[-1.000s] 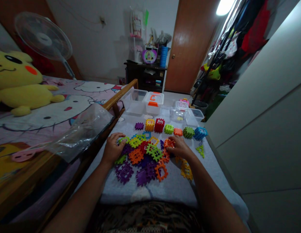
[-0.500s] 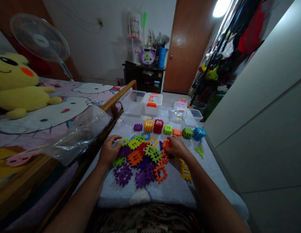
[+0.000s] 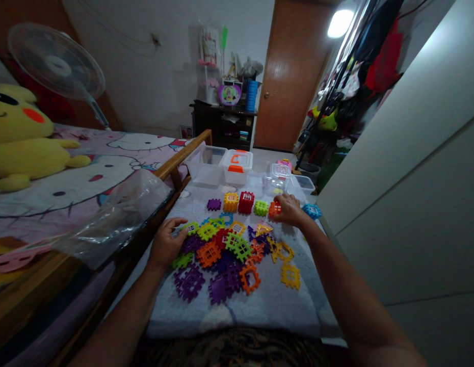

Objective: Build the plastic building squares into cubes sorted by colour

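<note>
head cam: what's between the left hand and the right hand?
In the head view, a pile of flat plastic tiles lies between the left hand and right hand: green, orange, purple, yellow pieces on the grey cloth.

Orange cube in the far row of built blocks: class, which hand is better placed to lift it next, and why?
Probably the right hand: it already touches the orange cube. The left hand rests at the loose pile's near-left edge.

A home bedroom: bed, plush toy, hanging clothes.
</note>
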{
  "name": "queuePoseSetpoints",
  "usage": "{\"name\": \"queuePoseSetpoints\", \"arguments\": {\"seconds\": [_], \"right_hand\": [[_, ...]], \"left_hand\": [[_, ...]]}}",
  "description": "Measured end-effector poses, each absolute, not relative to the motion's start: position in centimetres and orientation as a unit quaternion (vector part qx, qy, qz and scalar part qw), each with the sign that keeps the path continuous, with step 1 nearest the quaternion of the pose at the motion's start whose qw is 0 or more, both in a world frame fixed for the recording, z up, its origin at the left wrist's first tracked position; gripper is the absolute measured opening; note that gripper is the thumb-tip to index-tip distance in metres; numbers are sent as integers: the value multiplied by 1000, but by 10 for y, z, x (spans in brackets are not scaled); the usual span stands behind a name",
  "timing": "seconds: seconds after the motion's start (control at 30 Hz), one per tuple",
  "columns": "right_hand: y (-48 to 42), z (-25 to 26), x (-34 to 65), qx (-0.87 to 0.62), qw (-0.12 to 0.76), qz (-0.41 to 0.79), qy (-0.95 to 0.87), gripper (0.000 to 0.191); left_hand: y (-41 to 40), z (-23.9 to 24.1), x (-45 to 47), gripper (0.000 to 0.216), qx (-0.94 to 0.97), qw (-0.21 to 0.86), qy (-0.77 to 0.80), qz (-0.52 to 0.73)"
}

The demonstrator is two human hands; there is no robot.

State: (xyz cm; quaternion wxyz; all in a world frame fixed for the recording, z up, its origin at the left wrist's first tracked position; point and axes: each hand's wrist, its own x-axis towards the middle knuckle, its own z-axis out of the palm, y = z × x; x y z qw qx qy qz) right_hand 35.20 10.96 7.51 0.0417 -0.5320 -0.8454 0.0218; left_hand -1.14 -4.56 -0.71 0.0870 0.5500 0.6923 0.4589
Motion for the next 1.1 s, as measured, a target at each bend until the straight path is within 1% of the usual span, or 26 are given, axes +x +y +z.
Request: {"name": "queuePoseSetpoints", "arguments": {"seconds": [0.1,0.23,0.47,0.7,0.83,0.9,1.0,1.1], "right_hand": [[129,74,354,-527,-8,8,-850,56],[139,65,349,-511,-52,-1,-858,52],[142,55,347,-513,-74,-10,-855,41],[145,54,344,-514,-92,-17,-853,36],[145,56,344,-517,-94,-15,-851,38],[140,61,344,-520,-82,-17,-850,44],[121,70,344,-523,-10,-21,-852,54],[88,75,346,-492,61,3,-868,53]], "left_hand": [[-46,-5,-10,33,547,90,696,456],[-47,-5,-10,34,547,92,695,458],[-46,-7,-11,32,550,92,694,456],[-46,-8,-12,31,553,81,693,455],[-47,-9,-12,30,551,81,692,458],[-47,-8,-11,29,553,81,691,459],[-50,-1,-9,28,569,63,683,454],[-58,15,-2,25,617,45,655,433]]}}
